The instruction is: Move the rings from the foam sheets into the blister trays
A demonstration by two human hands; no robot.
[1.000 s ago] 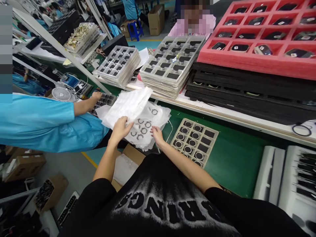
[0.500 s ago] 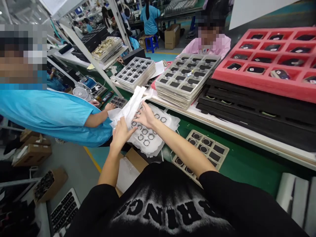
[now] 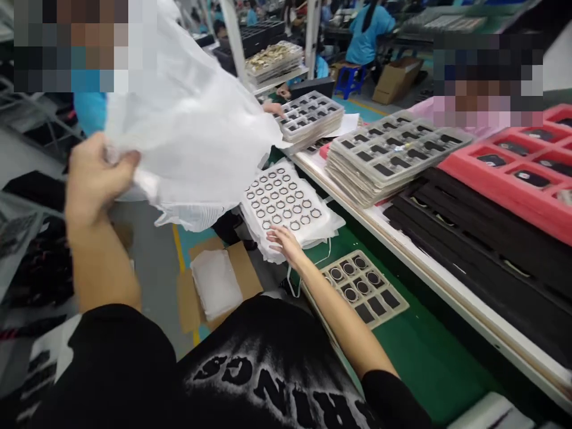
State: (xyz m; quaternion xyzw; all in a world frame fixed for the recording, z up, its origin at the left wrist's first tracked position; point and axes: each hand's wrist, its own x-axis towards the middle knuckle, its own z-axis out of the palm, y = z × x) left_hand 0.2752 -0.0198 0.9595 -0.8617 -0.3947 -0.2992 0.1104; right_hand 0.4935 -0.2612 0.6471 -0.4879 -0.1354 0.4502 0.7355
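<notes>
The left hand [image 3: 100,173] is pinching a crumpled, translucent white sheet [image 3: 192,113] between thumb and fingers, holding it raised at the left, where it is hanging in front of a co-worker in blue. The sheet's far edge is reaching across toward a stack of clear trays [image 3: 310,113]. The right hand [image 3: 286,243] is resting with its fingers loosely spread at the near edge of a white liner [image 3: 320,225], and whether the fingertips are pressing on it is not possible to tell. Dark-edged rings [image 3: 283,213] are lying on that liner in even rows, with more white sheets showing beneath. A white cable [image 3: 329,250] is curving out just beside the stack. Under the right forearm, a beige compartment tray [image 3: 402,311] is lying on the green worktop [image 3: 447,363], several cells holding round rings and one row showing dark rectangles. Below, an opened cardboard box [image 3: 245,268] is holding a pile of white sheets [image 3: 217,283]. Along the raised shelf, a larger tray stack [image 3: 370,179] is standing beside black foam trays [image 3: 473,256], with a red foam tray [image 3: 504,179] lying on top of them
</notes>
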